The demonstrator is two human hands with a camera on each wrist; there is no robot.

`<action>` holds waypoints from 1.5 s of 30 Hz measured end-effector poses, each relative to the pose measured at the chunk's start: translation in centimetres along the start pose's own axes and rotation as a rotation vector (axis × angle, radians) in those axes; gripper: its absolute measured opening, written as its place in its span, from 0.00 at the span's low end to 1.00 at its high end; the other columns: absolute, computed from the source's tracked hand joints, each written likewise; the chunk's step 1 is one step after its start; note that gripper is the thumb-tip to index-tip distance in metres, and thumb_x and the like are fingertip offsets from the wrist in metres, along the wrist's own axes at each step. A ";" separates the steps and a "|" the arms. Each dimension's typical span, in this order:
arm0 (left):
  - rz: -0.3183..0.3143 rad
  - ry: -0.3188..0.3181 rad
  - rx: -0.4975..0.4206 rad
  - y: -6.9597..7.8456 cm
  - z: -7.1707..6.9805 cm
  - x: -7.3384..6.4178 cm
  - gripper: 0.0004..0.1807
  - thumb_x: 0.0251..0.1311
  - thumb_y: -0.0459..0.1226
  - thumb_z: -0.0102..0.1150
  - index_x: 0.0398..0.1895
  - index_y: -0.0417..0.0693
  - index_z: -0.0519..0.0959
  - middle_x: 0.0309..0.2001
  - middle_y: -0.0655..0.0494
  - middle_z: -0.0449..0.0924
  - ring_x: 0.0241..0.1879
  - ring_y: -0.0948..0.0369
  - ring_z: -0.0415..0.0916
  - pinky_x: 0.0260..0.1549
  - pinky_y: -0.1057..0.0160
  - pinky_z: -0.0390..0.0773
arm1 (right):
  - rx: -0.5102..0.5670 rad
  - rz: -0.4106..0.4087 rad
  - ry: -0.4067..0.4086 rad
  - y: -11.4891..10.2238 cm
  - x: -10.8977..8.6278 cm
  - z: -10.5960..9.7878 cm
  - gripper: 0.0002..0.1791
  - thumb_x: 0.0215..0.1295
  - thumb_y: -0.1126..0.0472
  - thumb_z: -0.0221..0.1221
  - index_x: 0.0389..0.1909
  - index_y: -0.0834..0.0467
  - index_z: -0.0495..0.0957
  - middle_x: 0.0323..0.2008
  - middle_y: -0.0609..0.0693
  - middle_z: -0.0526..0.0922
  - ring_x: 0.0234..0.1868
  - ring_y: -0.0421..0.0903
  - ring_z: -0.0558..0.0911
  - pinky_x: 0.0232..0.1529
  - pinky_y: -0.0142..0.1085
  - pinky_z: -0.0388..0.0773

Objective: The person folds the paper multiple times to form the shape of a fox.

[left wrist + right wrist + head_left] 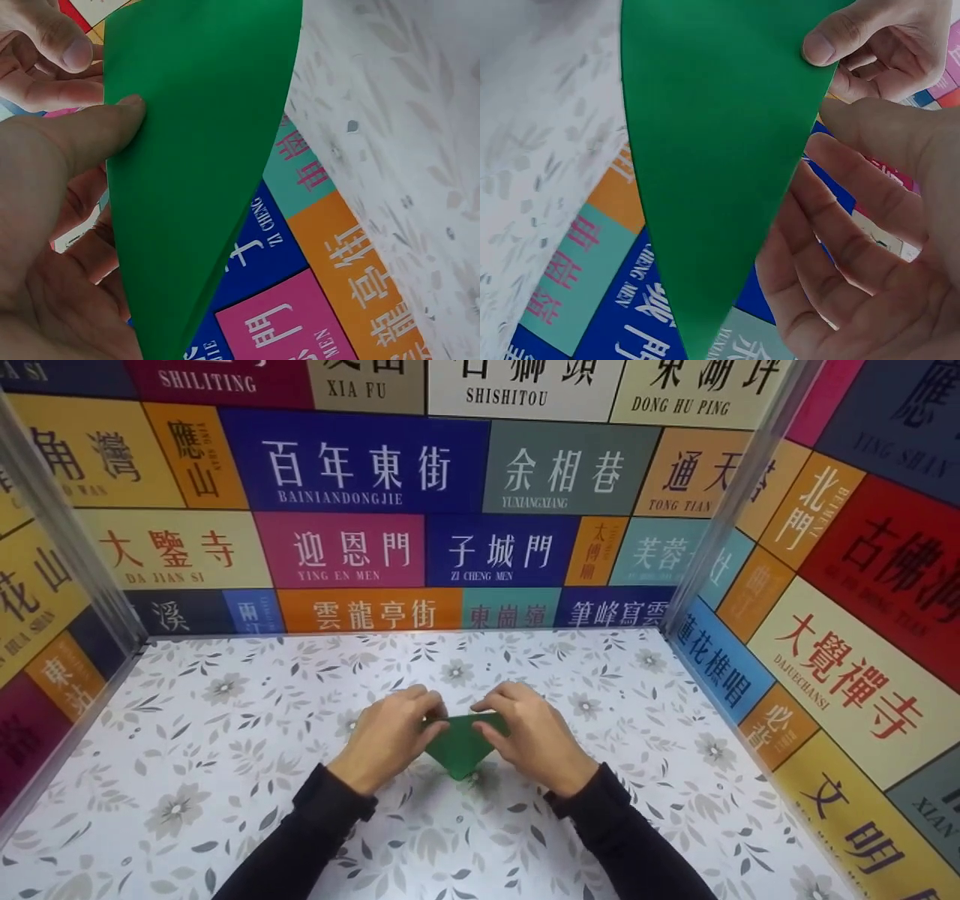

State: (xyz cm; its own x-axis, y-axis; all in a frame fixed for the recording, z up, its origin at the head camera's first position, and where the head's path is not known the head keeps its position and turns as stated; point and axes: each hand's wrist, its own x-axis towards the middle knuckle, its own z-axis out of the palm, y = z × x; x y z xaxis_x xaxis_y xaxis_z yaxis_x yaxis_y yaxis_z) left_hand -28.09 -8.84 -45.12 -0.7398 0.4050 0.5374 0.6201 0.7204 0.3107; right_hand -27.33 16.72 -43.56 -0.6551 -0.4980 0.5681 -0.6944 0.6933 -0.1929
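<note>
A green sheet of paper [459, 746], folded to a pointed, roughly triangular shape, stands tilted above the table between both hands. My left hand [394, 731] pinches its upper edge. In the left wrist view the left thumb lies on the face of the green paper [202, 135], with the fingers behind the edge. My right hand [536, 735] is at the other side of that edge. Its loosely bent fingers [840, 232] are beside or touching the green paper [712, 150] in the right wrist view, and its thumb appears just off the sheet.
The white table [247, 750] has a grey flower and leaf print. Panels with coloured Chinese place-name signs stand behind it [352, 465] and along the right side [840, 660]. A clear corner strip [742, 487] joins these panels. More signs line the left.
</note>
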 end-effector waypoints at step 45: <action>0.153 0.059 -0.055 1.9 -1.9 0.0 0.03 0.77 0.35 0.77 0.43 0.50 0.90 0.38 0.57 0.88 0.36 0.60 0.89 0.36 0.62 0.91 | 0.144 -0.170 0.034 -0.5 1.1 0.1 0.05 0.75 0.68 0.76 0.47 0.58 0.95 0.38 0.52 0.96 0.38 0.45 0.95 0.41 0.34 0.94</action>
State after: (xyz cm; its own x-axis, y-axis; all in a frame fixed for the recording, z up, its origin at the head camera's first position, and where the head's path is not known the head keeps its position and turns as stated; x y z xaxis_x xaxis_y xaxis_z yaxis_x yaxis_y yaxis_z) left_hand -26.45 -8.50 -43.05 -0.6203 0.4725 0.6261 0.7386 0.6206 0.2634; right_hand -27.68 15.79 -42.92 -0.5160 -0.5823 0.6282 -0.8311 0.5178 -0.2026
